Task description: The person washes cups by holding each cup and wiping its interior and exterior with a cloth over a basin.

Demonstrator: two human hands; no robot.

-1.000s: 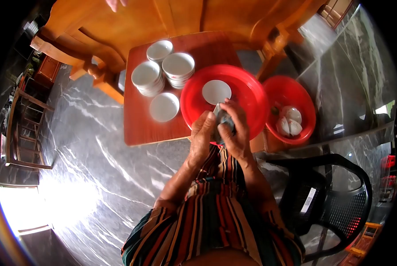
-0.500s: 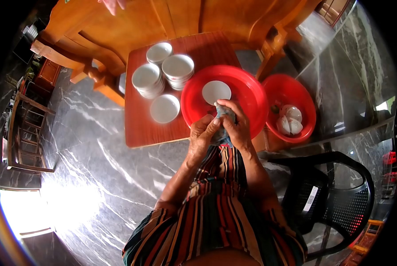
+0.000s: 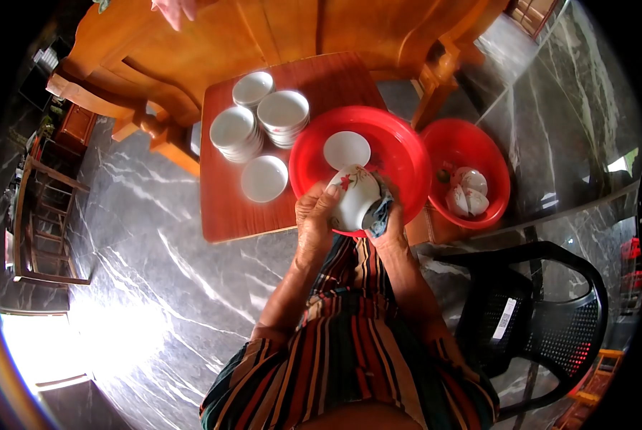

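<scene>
My left hand (image 3: 315,211) grips the left side of a white bowl (image 3: 355,195) with a red flower pattern, tilted over the near rim of the large red basin (image 3: 407,154). My right hand (image 3: 390,223) holds a grey-blue cloth (image 3: 380,209) against the bowl's right side. Another white bowl (image 3: 347,150) lies in the basin, just beyond the held one. Stacks of white bowls (image 3: 284,111) and a single bowl (image 3: 264,178) stand to the left on the reddish wooden table (image 3: 228,215).
A second red basin (image 3: 494,161) at the right contains several white bowls (image 3: 471,193). A black plastic chair (image 3: 557,315) is at the lower right. Beyond the table stands a wooden bench (image 3: 221,43). Something pink (image 3: 174,11) shows at the top edge.
The flowered bowl, earlier hardly visible between my hands, now shows its patterned outside. My hands have moved slightly apart around it, and the cloth has shifted to its right side.
</scene>
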